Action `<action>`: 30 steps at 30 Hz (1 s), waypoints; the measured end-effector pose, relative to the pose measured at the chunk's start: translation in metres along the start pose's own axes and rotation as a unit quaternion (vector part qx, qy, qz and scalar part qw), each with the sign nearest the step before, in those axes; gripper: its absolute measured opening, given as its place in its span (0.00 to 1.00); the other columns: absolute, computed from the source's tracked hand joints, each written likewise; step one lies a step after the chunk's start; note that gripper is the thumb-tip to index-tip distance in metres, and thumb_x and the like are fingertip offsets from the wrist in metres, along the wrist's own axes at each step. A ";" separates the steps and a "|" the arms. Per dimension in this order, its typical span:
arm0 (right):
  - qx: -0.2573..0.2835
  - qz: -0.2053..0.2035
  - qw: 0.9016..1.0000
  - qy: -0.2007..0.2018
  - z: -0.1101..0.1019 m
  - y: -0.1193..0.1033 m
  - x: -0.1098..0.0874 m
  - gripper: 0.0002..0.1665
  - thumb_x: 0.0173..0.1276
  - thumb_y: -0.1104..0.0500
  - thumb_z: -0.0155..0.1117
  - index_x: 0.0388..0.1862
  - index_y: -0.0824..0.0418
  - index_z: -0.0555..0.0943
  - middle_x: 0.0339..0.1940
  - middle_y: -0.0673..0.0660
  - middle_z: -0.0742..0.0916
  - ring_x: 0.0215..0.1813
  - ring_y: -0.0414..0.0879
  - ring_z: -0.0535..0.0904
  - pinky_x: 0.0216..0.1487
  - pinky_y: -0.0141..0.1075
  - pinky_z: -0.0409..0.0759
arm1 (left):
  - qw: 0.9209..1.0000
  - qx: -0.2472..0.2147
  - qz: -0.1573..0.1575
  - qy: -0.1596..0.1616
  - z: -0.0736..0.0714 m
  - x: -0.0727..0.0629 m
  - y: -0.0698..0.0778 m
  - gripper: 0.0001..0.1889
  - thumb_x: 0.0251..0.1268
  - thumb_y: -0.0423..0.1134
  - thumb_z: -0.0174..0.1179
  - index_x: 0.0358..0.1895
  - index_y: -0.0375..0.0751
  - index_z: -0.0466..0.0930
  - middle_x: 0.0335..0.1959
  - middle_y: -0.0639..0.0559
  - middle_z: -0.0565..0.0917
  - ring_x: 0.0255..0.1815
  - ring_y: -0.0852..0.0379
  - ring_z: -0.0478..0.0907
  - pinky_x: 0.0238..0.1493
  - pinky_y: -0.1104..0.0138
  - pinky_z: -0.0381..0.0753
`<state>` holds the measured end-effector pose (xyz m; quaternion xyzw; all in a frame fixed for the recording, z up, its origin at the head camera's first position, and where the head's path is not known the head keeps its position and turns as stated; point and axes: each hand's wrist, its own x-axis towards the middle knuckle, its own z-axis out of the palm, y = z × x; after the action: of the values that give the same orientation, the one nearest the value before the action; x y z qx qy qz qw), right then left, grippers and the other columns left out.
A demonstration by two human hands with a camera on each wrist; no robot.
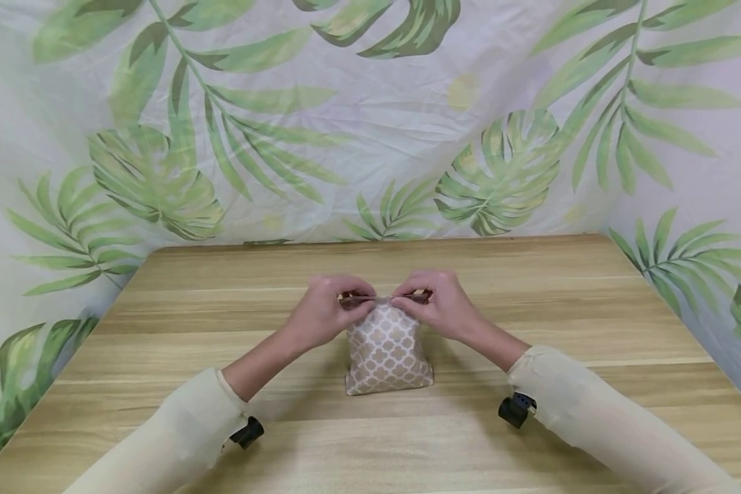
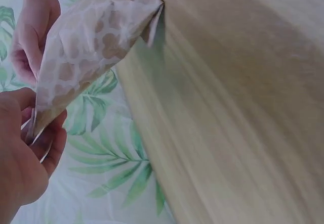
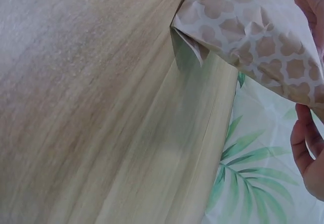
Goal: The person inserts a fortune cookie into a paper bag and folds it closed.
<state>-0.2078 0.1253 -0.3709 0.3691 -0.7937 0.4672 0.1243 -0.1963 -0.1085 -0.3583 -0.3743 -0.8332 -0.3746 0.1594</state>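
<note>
A brown paper bag (image 1: 387, 350) printed with a white lattice pattern stands on the wooden table, its body bulging and its top drawn to a narrow edge. My left hand (image 1: 328, 309) pinches the left end of that top edge between thumb and fingers. At the other end, my right hand (image 1: 440, 302) pinches the edge in the same way. The left wrist view has the paper bag (image 2: 86, 42) slanting down to the left hand (image 2: 25, 153). In the right wrist view a folded corner flap shows at the base of the bag (image 3: 253, 32). Its contents are hidden.
The wooden table (image 1: 222, 274) spreads out on all sides of the bag. Behind it hangs a white cloth (image 1: 383, 137) printed with green leaves. A small black camera (image 1: 247, 433) sits at the left sleeve, another camera (image 1: 516, 410) at the right.
</note>
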 end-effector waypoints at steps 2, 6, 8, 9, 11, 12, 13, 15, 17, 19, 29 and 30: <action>0.002 -0.017 1.000 0.005 0.001 0.000 0.001 0.03 0.66 0.69 0.74 0.33 0.63 0.91 0.27 0.52 0.88 0.26 0.42 0.78 0.28 0.30 0.77 | 1.000 0.007 0.004 -0.011 0.002 0.004 0.003 0.04 0.62 0.26 0.72 0.39 0.32 0.90 0.36 0.43 0.90 0.35 0.53 0.88 0.37 0.68 0.86; 0.001 -0.027 0.999 0.019 0.001 -0.001 0.002 0.03 0.66 0.69 0.74 0.33 0.63 0.91 0.27 0.53 0.87 0.26 0.43 0.78 0.28 0.30 0.78 | 0.999 0.019 -0.005 -0.026 0.000 0.008 0.004 0.04 0.63 0.27 0.71 0.40 0.32 0.89 0.37 0.43 0.90 0.37 0.52 0.89 0.39 0.69 0.86; -0.002 -0.024 0.999 0.028 0.000 0.001 0.001 0.03 0.65 0.69 0.74 0.33 0.64 0.91 0.26 0.53 0.87 0.26 0.43 0.78 0.27 0.30 0.78 | 0.999 0.024 -0.022 -0.021 -0.003 0.006 0.002 0.03 0.64 0.27 0.71 0.39 0.32 0.89 0.36 0.45 0.90 0.35 0.55 0.87 0.37 0.69 0.85; -0.004 -0.021 0.999 0.032 -0.001 0.002 0.001 0.03 0.65 0.70 0.74 0.32 0.64 0.91 0.26 0.54 0.87 0.26 0.44 0.78 0.27 0.30 0.78 | 0.999 0.025 -0.029 -0.016 -0.005 0.005 0.001 0.02 0.64 0.27 0.70 0.38 0.33 0.89 0.35 0.45 0.90 0.33 0.56 0.85 0.35 0.68 0.84; -0.011 -0.013 0.999 0.037 -0.002 0.002 0.000 0.02 0.64 0.70 0.75 0.32 0.65 0.91 0.27 0.54 0.88 0.26 0.46 0.79 0.28 0.31 0.79 | 0.999 0.024 -0.038 -0.006 -0.009 0.003 -0.002 0.01 0.64 0.26 0.70 0.36 0.34 0.89 0.33 0.47 0.89 0.30 0.58 0.83 0.33 0.67 0.82; -0.014 -0.007 0.999 0.036 -0.003 0.003 0.000 0.02 0.65 0.69 0.74 0.32 0.65 0.90 0.27 0.55 0.88 0.27 0.46 0.79 0.28 0.31 0.80 | 0.999 0.025 -0.036 -0.001 -0.010 0.002 -0.003 0.02 0.64 0.26 0.70 0.36 0.34 0.89 0.33 0.48 0.89 0.29 0.58 0.81 0.32 0.67 0.82; -0.020 0.000 0.999 0.034 -0.003 0.003 0.000 0.02 0.66 0.69 0.74 0.32 0.65 0.90 0.28 0.55 0.88 0.28 0.47 0.81 0.29 0.32 0.81 | 0.999 0.024 -0.031 0.003 -0.011 0.001 -0.004 0.02 0.64 0.25 0.69 0.35 0.34 0.89 0.32 0.48 0.89 0.28 0.59 0.81 0.31 0.67 0.82; -0.037 0.012 0.999 0.025 -0.003 0.001 0.001 0.02 0.66 0.68 0.73 0.33 0.65 0.90 0.31 0.55 0.88 0.32 0.48 0.83 0.33 0.34 0.84 | 1.000 0.026 -0.010 0.013 -0.010 0.000 -0.006 0.04 0.63 0.24 0.70 0.34 0.35 0.90 0.31 0.48 0.89 0.28 0.59 0.82 0.31 0.66 0.83; -0.063 0.014 0.998 0.013 -0.002 -0.001 0.003 0.01 0.66 0.67 0.73 0.36 0.65 0.89 0.34 0.56 0.89 0.37 0.49 0.84 0.39 0.37 0.86 | 0.999 0.029 0.014 0.022 -0.009 0.000 -0.007 0.04 0.61 0.23 0.70 0.34 0.34 0.90 0.31 0.47 0.89 0.28 0.58 0.83 0.31 0.66 0.84; -0.100 0.000 0.995 0.000 0.000 -0.004 0.007 0.04 0.65 0.65 0.73 0.39 0.64 0.89 0.37 0.56 0.90 0.42 0.49 0.85 0.45 0.41 0.86 | 0.998 0.033 0.035 0.033 -0.007 0.000 -0.007 0.05 0.60 0.22 0.71 0.33 0.34 0.90 0.30 0.47 0.89 0.27 0.58 0.83 0.30 0.66 0.84; -0.257 -0.096 0.961 -0.033 0.008 -0.022 0.027 0.02 0.65 0.58 0.75 0.34 0.55 0.90 0.33 0.49 0.90 0.35 0.44 0.83 0.42 0.42 0.74 | 0.995 0.016 0.076 0.059 -0.003 0.000 -0.006 0.06 0.59 0.20 0.70 0.34 0.33 0.90 0.28 0.47 0.88 0.25 0.59 0.79 0.26 0.68 0.79; -0.259 -0.099 0.960 -0.036 0.007 -0.022 0.027 0.02 0.65 0.59 0.75 0.33 0.55 0.90 0.32 0.49 0.90 0.34 0.44 0.83 0.41 0.41 0.73 | 0.995 0.015 0.078 0.063 -0.002 0.000 -0.007 0.06 0.59 0.20 0.70 0.33 0.33 0.90 0.28 0.48 0.88 0.25 0.59 0.79 0.26 0.70 0.78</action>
<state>-0.2106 0.1001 -0.3457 0.4173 -0.8513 0.2171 0.2325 -0.2013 -0.1133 -0.3604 -0.4114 -0.7952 -0.3715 0.2460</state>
